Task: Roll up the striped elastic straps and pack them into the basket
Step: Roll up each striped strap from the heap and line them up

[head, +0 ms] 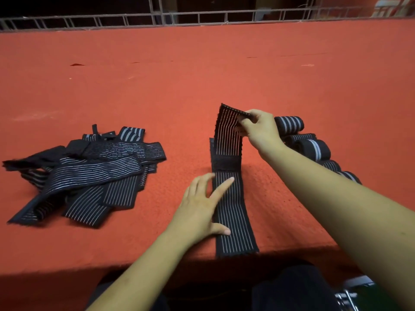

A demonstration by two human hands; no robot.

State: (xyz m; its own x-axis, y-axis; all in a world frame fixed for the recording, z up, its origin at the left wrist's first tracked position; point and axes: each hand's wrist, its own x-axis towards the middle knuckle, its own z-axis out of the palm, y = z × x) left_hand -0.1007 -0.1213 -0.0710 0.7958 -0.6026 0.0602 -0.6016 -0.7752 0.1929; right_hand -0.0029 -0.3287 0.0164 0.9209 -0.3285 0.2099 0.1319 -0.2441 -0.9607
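So, the strap (231, 209) you're working on runs up the lower centre of the frame, its near end drooping over the table (202, 75) edge and its far end lifted off the red cloth. It looks soft, light and stretchy. It bends wherever it isn't held and I'd guess it'll spring loose if you roll it slack. The dark fuzzy patch partway along looks like hook-and-loop, so that bit will probably grab the weave when it touches. I'd take hold right at the end edge, across the full width, so the roll starts straight.

Your right hand (260, 129) is up in the centre right, wrist cocked. The thumb and fingers are pinching the strap's far end and peeling it up and back toward you. Your left hand (199, 209) is flat on the near stretch, fingers straight and spread. The index finger lies across the stripes and the thumb is on the left edge, pinning it down.

The loose pile (89, 176) waiting its turn sits centre left, well apart from your hands. The finished rolls (310, 147) line up at the right, just behind your right forearm. I can't spot a basket anywhere, only something metal in the bottom right corner that's too cropped to call.
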